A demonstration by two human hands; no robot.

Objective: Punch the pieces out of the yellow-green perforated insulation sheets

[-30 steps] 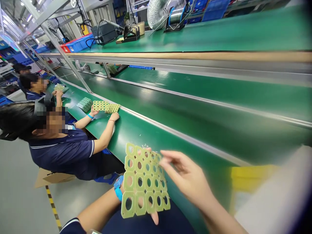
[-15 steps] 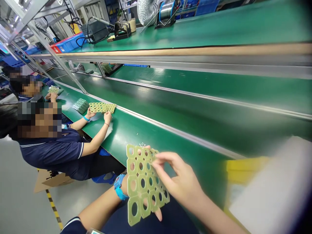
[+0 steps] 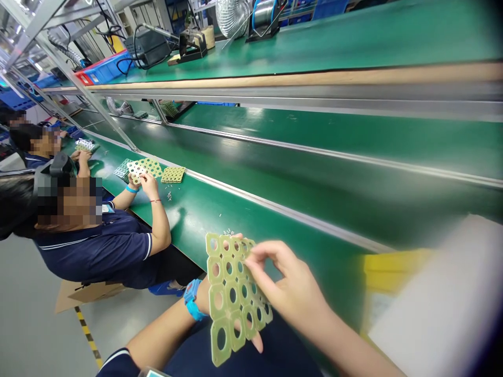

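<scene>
head — perforated board (image 3: 231, 293) between left hand (image 3: 202, 294), right hand (image 3: 291, 283)

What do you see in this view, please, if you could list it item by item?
perforated plate: one, yellow-green, held over the near bench
further perforated plates: several, green shades, on the bench before the nearest co-worker
co-workers: at least two, navy shirts, seated along the bench
green benches: at least two, running across the view
soldering station: one, black, on the far bench
foil duct: one, silver, on the far bench
crates: several, blue and red, beyond the far bench
blurred object: one, yellow and white, right side
blue wristband: one, on the left wrist
left hand: one, behind the plate
right hand: one, fingers on the plate
</scene>
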